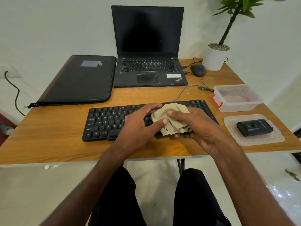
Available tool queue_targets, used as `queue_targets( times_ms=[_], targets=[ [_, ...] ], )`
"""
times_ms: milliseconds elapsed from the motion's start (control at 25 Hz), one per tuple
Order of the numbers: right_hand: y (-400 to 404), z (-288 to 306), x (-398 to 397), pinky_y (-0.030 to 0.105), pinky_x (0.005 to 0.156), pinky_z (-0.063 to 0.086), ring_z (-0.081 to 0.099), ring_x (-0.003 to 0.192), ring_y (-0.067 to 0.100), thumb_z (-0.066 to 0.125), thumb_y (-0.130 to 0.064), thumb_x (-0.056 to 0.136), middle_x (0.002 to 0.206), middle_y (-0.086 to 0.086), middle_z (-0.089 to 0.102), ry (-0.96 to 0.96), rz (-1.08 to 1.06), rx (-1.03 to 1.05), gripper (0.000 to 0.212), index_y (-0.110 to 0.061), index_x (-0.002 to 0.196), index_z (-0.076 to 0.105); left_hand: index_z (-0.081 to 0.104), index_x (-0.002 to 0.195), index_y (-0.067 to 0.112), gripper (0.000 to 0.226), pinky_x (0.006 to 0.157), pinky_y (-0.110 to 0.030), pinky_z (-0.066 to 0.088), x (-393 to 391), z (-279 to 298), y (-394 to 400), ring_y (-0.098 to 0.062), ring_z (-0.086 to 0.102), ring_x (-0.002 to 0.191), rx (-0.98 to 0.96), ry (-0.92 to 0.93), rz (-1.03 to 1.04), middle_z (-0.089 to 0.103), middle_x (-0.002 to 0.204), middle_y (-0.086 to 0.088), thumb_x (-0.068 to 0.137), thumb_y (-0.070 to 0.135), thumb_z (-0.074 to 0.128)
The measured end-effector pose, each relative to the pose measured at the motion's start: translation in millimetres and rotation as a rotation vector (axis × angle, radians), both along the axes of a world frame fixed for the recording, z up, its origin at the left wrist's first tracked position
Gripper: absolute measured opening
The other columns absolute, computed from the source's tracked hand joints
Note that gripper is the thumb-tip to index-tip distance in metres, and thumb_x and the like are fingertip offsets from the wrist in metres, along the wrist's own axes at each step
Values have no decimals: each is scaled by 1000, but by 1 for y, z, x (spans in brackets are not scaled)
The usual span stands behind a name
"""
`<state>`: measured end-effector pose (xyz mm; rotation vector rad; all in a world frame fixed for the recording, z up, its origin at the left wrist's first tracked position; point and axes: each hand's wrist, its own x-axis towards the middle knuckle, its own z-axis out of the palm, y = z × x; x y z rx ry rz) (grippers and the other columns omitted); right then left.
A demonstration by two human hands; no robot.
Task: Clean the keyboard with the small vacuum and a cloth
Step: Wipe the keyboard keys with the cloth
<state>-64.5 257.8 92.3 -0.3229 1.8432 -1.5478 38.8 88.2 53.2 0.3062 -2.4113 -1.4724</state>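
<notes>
Head view: 2 hands bunch a beige cloth [171, 119] over a black keyboard [112, 123] on a wooden desk [53, 137].

The left hand [138, 128] pinches the cloth's left side with thumb and curled fingers; the right hand [193, 126] grips its right side. Right of the keyboard, a small black vacuum [254, 128] lies on a clear lid [260, 141]. Behind the keyboard stands an open laptop [149, 46].

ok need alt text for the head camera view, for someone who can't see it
Both hands, left hand and right hand, hold a bunched beige cloth over a black keyboard on a wooden desk. Behind it stands an open laptop, screen dark.
</notes>
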Motion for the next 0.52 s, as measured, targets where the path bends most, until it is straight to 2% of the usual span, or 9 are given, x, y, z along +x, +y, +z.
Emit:
queue_targets(
  times_ms=[80,160,240,360,440,520],
  targets=[
    [1,-1,1,42,86,62,77,97,24,77,-35,90,100,8,80,28,-3,-22,29,-16,111,77,73,128,22,30,92,-34,61,-1,1,2,-5,73,104,45,35,26,78,111,10,98,26,76],
    [0,-4,5,35,84,61,77,96,19,77,-40,90,98,3,81,118,-59,-50,31,-18,111,77,76,116,17,18,87,-42,64,0,1,2,-15,78,95,182,58,67,81,101,1,99,20,76],
    [-2,-9,10,31,83,60,77,94,16,73,-41,92,97,2,81,162,-148,-132,32,-16,112,76,75,115,11,18,87,-41,65,2,5,5,-24,79,95,375,50,70,82,101,-7,99,18,75],
    [-6,-18,14,44,91,60,77,99,26,69,-43,96,102,10,80,107,-205,-255,37,-12,114,75,71,119,6,22,87,-41,66,4,11,9,-32,79,100,573,31,49,80,105,-15,100,16,72],
    [-4,-18,13,49,92,59,75,104,31,74,-35,93,108,14,78,26,-172,-324,36,-10,119,72,70,121,7,21,90,-47,65,3,13,8,-36,77,104,593,20,39,78,110,-19,101,13,70],
    [-3,-19,12,50,86,62,74,106,35,79,-15,87,112,15,76,-34,-160,-387,35,-10,120,69,70,123,9,24,92,-50,64,4,15,5,-36,75,108,621,-1,6,76,116,-20,100,5,69]
  ],
)
